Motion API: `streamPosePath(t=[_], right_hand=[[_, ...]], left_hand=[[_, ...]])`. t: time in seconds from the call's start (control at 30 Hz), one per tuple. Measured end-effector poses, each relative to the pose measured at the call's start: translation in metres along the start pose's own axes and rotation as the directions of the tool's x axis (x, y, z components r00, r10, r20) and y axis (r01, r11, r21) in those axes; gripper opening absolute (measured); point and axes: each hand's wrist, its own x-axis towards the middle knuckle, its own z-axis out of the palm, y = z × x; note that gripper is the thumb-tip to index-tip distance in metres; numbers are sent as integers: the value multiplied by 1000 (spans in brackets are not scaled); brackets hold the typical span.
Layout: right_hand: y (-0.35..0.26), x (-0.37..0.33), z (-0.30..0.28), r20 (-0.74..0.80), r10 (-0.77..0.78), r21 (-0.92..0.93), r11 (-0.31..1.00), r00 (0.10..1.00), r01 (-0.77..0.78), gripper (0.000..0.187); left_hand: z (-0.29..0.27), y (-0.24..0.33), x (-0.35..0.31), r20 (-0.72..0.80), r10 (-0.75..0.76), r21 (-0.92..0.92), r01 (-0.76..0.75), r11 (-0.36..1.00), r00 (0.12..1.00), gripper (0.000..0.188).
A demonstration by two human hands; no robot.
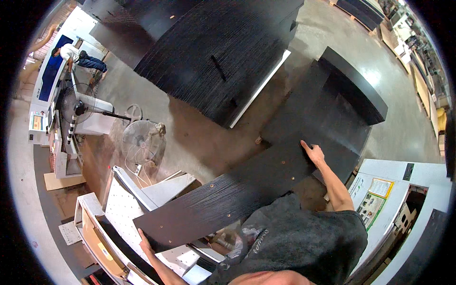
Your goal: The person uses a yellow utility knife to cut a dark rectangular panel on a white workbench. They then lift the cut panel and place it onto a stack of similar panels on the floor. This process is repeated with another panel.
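A long black wood-grain board [256, 178] with several small round holes spans the space in front of my body, tilted with its right end farther away. My left hand [146, 243] grips its near left corner, fingers partly hidden behind the edge. At the far right end my right hand [313, 154] is closed on the board's edge, thumb lying on the upper face. Below the left end is a white machine table [123, 202] dotted with small holes. Beyond the right end lies a low stack of black panels [304, 107].
A tall stack of black boards [213, 52] stands ahead. Two fans, a pedestal fan [78, 108] and a floor fan [142, 140], are at the left, with loose cables. Farther off, a person [76, 57] bends by a machine. A grey machine cabinet [380, 190] stands at my right.
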Motion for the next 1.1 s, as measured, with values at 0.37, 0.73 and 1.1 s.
streamPosePath(t=[0.37, 0.73, 1.1], right_hand=[[58, 31, -27, -43, 13, 342, 940, 999, 3, 80], [-2, 32, -94, -166, -75, 661, 731, 983, 168, 69], [-179, -40, -348, -569, -306, 336, 761, 763, 555, 73]], left_hand=[[-35, 185, -79, -221, 309, 392, -206, 897, 925, 125], [-107, 335, -146, -352, 478, 211, -429, 878, 804, 112], [26, 337, -24, -50, 401, -406, -385, 829, 915, 100]])
